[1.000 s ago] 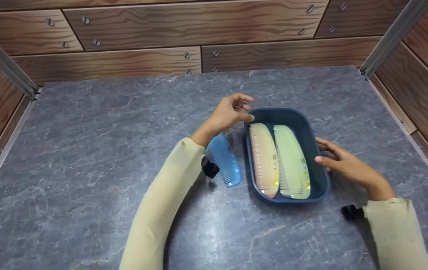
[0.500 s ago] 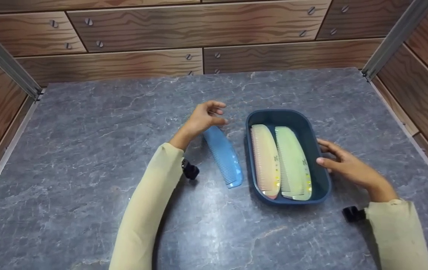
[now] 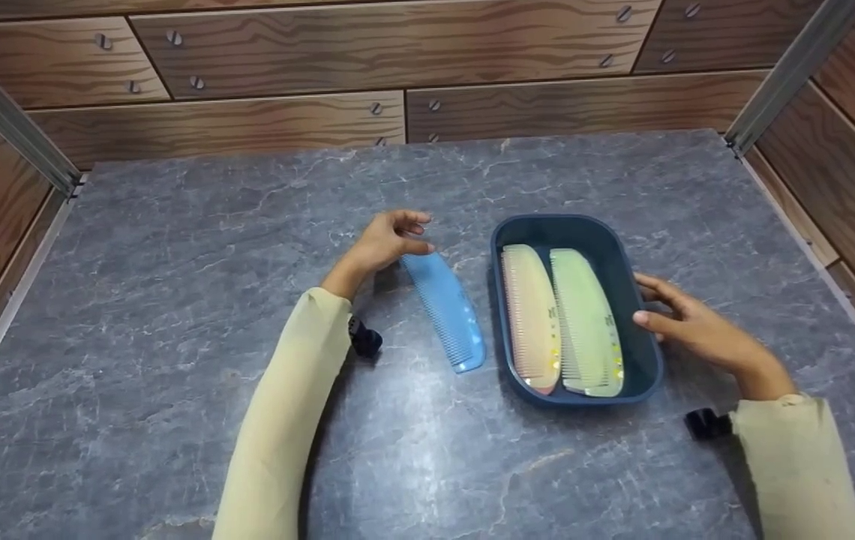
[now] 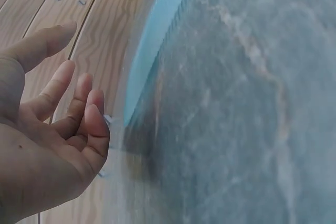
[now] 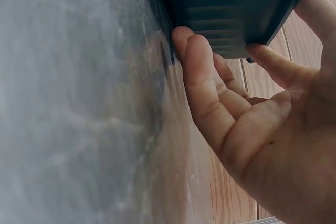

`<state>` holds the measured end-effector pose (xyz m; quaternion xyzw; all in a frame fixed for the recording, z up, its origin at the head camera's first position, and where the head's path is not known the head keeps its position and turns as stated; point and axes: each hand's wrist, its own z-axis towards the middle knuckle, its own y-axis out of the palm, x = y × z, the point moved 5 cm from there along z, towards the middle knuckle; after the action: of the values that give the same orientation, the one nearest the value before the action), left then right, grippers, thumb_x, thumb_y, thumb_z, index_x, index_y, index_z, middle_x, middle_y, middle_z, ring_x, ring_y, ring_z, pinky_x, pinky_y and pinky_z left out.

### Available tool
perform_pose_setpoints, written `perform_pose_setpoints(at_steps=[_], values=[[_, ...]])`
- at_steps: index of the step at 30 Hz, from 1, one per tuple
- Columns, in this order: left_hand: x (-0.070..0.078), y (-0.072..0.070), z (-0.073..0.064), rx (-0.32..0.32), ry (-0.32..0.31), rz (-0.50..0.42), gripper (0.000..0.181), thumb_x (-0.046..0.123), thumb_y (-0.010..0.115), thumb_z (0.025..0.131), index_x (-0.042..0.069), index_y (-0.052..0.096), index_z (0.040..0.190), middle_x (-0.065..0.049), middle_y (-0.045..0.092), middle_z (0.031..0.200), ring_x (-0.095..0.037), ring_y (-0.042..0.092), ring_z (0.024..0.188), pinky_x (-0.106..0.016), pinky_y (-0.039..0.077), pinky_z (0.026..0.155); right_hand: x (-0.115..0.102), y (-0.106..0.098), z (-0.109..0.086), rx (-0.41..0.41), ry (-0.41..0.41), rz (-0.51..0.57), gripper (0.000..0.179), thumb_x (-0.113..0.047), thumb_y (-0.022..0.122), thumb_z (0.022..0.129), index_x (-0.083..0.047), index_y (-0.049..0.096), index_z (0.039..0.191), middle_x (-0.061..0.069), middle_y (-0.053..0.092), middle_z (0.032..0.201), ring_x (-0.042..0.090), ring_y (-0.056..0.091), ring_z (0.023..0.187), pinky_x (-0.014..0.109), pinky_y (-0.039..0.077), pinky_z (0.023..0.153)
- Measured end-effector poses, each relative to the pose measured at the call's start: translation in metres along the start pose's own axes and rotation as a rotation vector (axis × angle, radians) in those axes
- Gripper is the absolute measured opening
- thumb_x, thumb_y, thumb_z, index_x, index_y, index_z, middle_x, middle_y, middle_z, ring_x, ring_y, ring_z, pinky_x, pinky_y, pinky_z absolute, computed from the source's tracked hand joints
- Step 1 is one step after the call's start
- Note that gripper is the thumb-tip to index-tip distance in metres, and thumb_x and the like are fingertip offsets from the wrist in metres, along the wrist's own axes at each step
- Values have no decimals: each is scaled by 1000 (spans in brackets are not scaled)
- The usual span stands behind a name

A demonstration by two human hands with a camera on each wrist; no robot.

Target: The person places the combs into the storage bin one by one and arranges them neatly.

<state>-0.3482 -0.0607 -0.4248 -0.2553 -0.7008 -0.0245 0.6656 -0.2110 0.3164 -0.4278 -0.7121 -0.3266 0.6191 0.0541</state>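
In the head view a blue comb [image 3: 446, 311] lies on the grey marbled table, left of a dark blue box [image 3: 499, 300]. My left hand [image 3: 386, 241] is above the comb's far end, thumb and fingers apart, holding nothing. The left wrist view shows that hand [image 4: 58, 124] apart from the comb [image 4: 157, 40]. Inside the box lie a pale pinkish-yellow comb [image 3: 532, 315] and a pale green comb [image 3: 586, 322], side by side. Against the box's right side rests my right hand [image 3: 697, 330], thumb at the rim, fingertips touching the outer wall [image 5: 220, 14].
Wood-patterned panels [image 3: 270, 60] stand behind the grey table [image 3: 172, 315] and along both sides. Metal posts [image 3: 795, 75] rise at the far corners. Table surface extends widely to the left of my left arm.
My left hand has moved left, away from the box's rim, to above the blue comb's far end. More of that comb now shows. The right hand stays at the box.
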Motion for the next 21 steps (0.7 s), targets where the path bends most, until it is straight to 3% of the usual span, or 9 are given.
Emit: perform_pose_setpoints(at_steps=[13,21], values=[[-15,-5,-2,-3,-76,-30,55,4,70,82,1,53,134,-19,54,134,-32,52,123,-40,43,102,0,0,0,10,7,-10,62,-23,50,100,-9,21,153,23,40,136,5,54,97,23,49,76],[-19,-8,-3,-81,-132,107,59,5,73,81,2,50,136,-15,53,135,-24,48,116,-33,41,97,0,0,-1,7,13,-24,64,-24,49,101,-9,17,154,23,38,138,2,52,100,24,48,78]])
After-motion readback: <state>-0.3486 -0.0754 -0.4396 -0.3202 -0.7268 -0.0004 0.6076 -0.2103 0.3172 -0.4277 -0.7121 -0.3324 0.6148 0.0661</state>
